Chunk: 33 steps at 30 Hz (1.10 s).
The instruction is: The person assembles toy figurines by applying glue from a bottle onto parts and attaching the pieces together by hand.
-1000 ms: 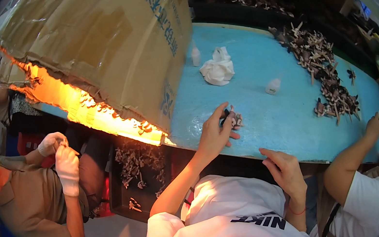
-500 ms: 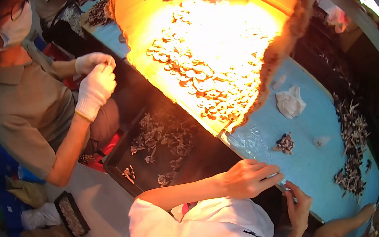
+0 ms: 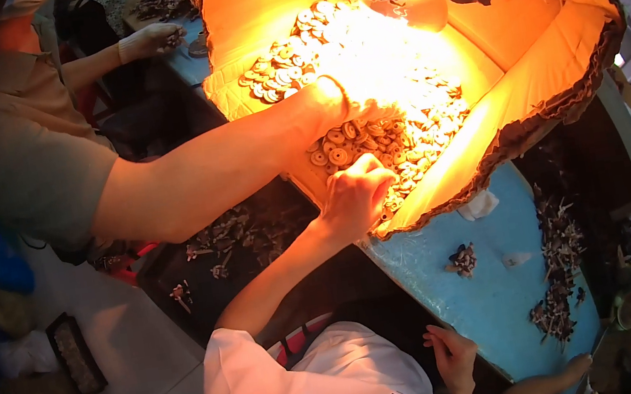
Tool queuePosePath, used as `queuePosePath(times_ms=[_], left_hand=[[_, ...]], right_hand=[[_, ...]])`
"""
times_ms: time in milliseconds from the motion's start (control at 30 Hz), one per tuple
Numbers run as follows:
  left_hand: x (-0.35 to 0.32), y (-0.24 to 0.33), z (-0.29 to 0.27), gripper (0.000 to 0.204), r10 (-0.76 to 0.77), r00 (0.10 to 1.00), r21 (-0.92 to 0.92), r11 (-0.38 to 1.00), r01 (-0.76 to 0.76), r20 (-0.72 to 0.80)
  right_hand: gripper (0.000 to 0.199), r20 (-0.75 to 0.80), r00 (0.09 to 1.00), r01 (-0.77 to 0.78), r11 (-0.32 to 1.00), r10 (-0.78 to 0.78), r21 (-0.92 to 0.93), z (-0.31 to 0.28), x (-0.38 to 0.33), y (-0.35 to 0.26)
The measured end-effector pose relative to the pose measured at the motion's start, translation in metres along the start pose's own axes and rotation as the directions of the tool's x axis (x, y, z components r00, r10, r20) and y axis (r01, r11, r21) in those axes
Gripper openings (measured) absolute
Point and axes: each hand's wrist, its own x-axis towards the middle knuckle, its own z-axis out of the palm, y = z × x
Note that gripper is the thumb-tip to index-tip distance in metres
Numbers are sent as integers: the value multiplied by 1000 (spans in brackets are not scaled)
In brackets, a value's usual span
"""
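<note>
My left hand [image 3: 358,195] reaches into the brightly lit carton [image 3: 550,72], its fingers bent and closed at the near edge of a heap of small round, ring-like pieces [image 3: 341,148]. What is between those fingertips is hidden. My right hand [image 3: 453,354] is beside the near edge of the blue tabletop [image 3: 415,263], fingers curled in; whatever they may hold is too small to make out. A co-worker's gloved hand [image 3: 371,103] is in the same heap, partly lost in the glare.
A small cluster of dark pieces [image 3: 462,260] and a long pile of thin dark pieces [image 3: 558,267] lie on the blue tabletop. White crumpled material [image 3: 480,205] sits by the carton. Left of it is a dark tray [image 3: 172,275] with scattered pieces. Someone's limb [image 3: 551,383] shows at lower right.
My left hand has moved from beside my right hand up into the carton. My right hand has shifted slightly left and down. The co-worker's gloved hand has reached into the heap.
</note>
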Motion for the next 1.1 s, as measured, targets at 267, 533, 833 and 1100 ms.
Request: queuePosePath(times_ms=[267, 533, 833, 1100], left_hand=[[64, -28, 48, 13, -142, 944, 460, 888, -12, 298], [70, -70, 85, 7, 327, 919, 177, 940, -291, -222], [73, -54, 33, 9, -241, 945, 365, 919, 149, 221], [-22, 12, -21, 3, -160, 954, -9, 987, 163, -255]], right_hand=[[18, 11, 1000, 3, 1000, -3, 20, 7, 4, -6], [17, 44, 999, 28, 1000, -29, 1, 11, -1, -3], [18, 46, 998, 53, 998, -53, -15, 13, -8, 1], [21, -50, 993, 99, 992, -104, -82, 2, -6, 13]])
